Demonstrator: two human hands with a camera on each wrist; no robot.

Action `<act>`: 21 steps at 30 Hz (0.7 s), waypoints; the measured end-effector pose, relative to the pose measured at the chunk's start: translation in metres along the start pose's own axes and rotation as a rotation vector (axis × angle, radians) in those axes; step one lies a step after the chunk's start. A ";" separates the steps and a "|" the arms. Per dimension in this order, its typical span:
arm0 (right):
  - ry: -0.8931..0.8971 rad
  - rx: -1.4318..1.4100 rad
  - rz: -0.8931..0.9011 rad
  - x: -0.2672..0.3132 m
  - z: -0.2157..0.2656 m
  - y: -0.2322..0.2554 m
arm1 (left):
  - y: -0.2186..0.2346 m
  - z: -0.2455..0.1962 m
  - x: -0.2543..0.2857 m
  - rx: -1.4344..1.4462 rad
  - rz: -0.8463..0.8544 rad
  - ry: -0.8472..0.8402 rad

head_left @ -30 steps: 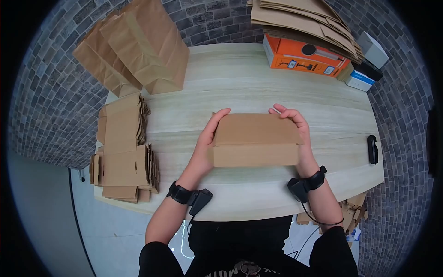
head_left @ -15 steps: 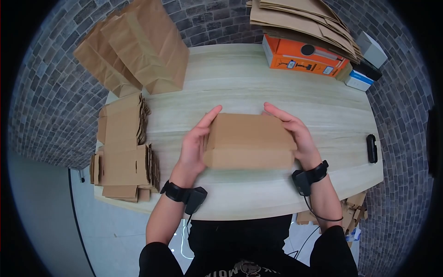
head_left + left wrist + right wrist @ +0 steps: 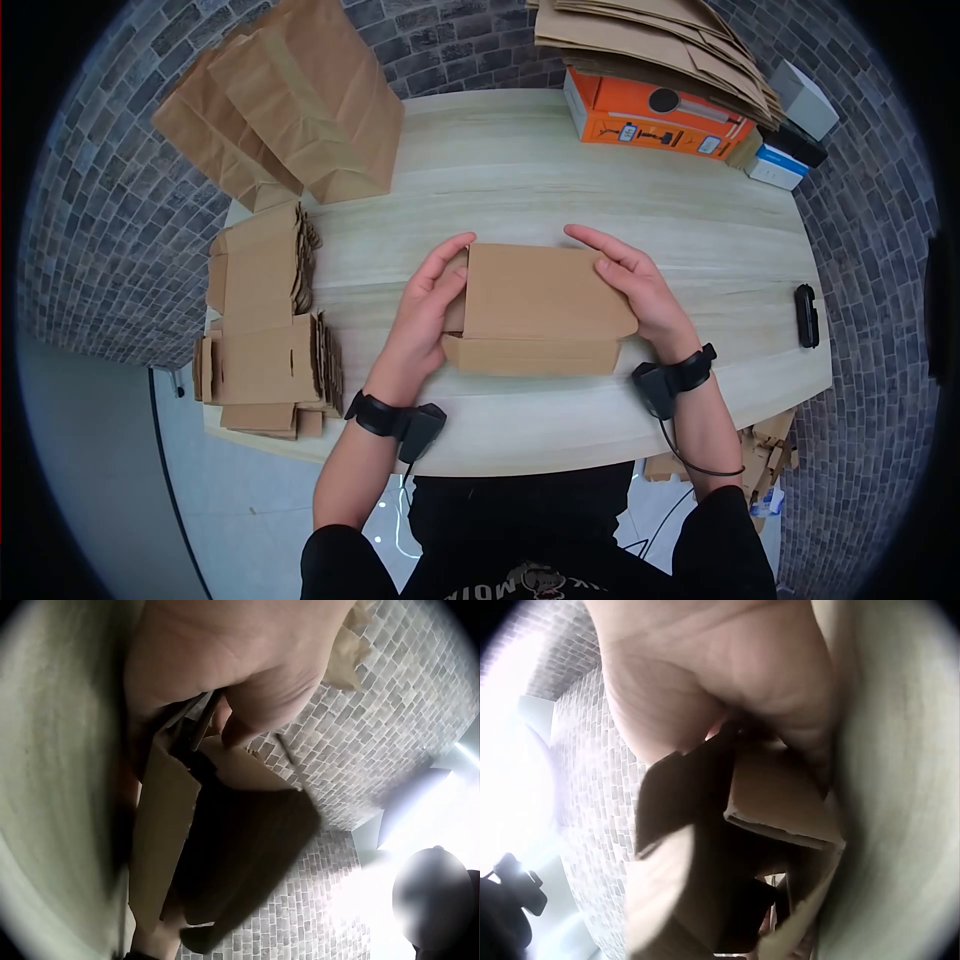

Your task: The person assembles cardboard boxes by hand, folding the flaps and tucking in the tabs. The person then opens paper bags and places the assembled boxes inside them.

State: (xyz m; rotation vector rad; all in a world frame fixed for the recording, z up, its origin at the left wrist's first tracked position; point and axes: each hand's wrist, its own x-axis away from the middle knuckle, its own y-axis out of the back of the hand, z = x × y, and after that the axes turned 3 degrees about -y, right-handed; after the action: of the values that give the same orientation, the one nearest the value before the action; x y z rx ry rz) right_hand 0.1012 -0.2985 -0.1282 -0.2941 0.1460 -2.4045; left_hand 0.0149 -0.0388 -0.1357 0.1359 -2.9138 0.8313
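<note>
My left hand grips the left end of the cardboard box, fingers reaching towards its far corner and thumb near the top panel's edge. The box is between my palms, over the near part of the table; whether its base touches the surface I cannot tell. My right hand holds the other end, thumb on the top panel, index finger stretched past the back. To work the folds well, I'd judge, I should press evenly from both ends, guide the side flaps by their creases and avoid bending any panel across its middle.

At far left, flattened cartons lie stacked, cut edges ragged, narrow slots in the upper one. Behind them stand tall paper bags, creased and thin-walled. The box is smooth, matt brown board with a straight front strip. Rightwards come a printed orange carton beneath fanned brown sheets, then a small, rounded black object
</note>
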 end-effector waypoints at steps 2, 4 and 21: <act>0.085 -0.134 -0.029 -0.001 0.001 -0.003 | 0.002 -0.002 0.000 0.021 -0.016 0.005; 0.110 -0.283 0.062 0.000 0.002 0.000 | 0.009 0.001 -0.003 0.036 -0.006 0.001; -0.016 -0.265 0.276 0.001 -0.004 0.014 | 0.001 0.000 0.006 -0.271 0.148 0.022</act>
State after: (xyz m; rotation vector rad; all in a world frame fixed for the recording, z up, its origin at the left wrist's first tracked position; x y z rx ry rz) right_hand 0.1088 -0.3097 -0.1344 -0.3878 0.4697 -2.1083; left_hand 0.0087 -0.0380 -0.1352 -0.1128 -3.0069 0.4433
